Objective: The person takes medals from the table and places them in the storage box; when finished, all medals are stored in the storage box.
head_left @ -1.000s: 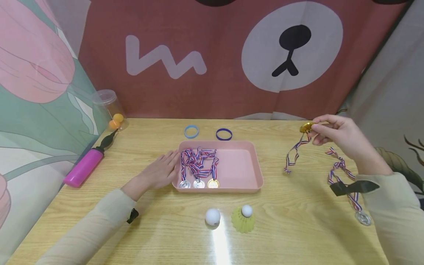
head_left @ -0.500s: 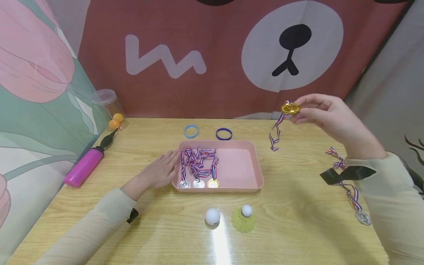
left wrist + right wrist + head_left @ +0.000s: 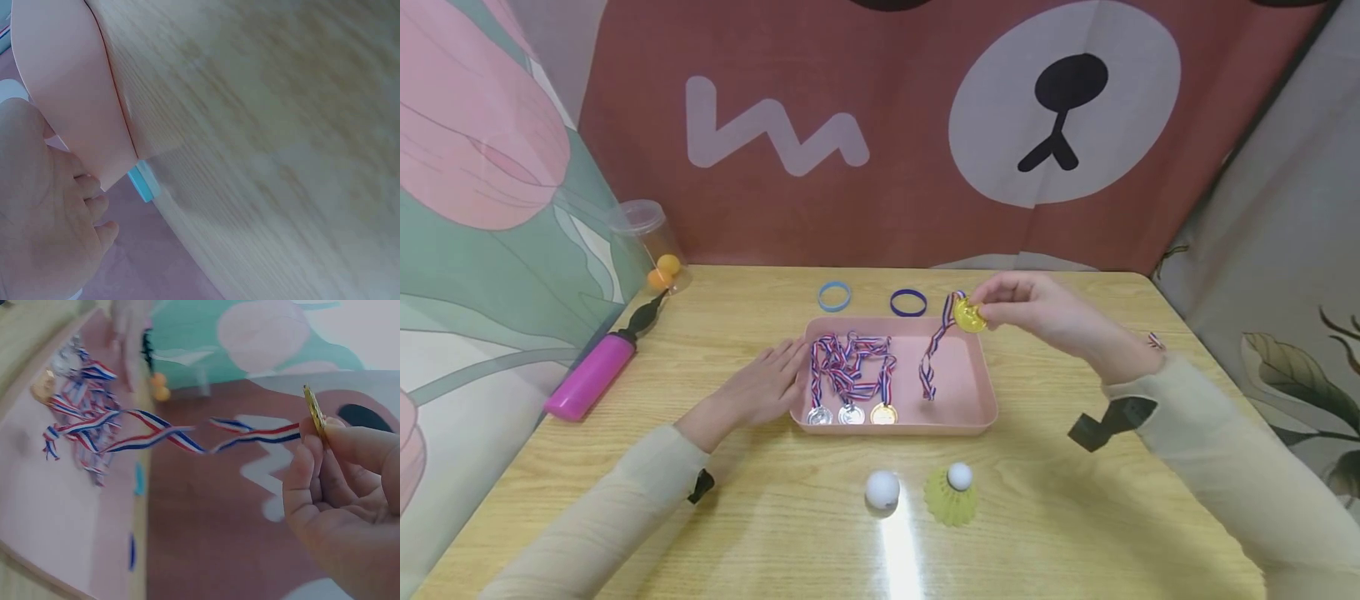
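One tray holds the middle. At its left wall the left hand lies straight-fingered, gripping nothing. Over its far right edge the right hand pinches a gold medal, which juts left from the fingertips; its ribbon hangs lengthwise over the tray's right half. Two silver medals and another gold one lie along the near wall, left.

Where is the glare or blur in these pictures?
Head view: a bright glare streak on the table runs from near the white ball to the bottom edge; right wrist view: medals in the pink tray look blurrier than the held gold medal; left wrist view: dim, wood grain soft.
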Demonstrator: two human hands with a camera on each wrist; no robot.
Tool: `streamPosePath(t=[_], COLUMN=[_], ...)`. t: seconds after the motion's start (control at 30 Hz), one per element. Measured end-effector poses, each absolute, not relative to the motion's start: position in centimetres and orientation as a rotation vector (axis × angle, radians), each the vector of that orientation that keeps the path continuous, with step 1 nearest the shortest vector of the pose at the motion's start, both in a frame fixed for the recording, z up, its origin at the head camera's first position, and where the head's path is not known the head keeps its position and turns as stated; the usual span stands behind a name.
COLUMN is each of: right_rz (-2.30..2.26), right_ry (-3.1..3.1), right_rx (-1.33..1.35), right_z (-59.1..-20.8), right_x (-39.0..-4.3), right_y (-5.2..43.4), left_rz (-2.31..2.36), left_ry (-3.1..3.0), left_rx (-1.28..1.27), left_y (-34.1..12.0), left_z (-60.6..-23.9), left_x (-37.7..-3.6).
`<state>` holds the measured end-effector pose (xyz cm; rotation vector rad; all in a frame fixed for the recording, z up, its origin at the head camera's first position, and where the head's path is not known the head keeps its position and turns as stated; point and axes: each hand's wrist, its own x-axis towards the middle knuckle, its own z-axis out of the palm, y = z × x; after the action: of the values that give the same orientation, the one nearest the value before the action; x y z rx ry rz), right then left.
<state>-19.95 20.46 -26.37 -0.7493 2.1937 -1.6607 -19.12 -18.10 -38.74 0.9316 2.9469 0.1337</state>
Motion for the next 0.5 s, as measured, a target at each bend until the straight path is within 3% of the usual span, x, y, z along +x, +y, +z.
streamPosePath(t=[0.5], right_rz=[-1.534], right_ry=[2.231], right_rx=[-0.633], right_z=[-30.4], right_x=[-23.8], right_y=[16.4], left_rz=[0.131], left_ry=[2.944], left_rx=[0.926], left_y=[-18.1], left_z=[-38.5], left_x=[-19.1])
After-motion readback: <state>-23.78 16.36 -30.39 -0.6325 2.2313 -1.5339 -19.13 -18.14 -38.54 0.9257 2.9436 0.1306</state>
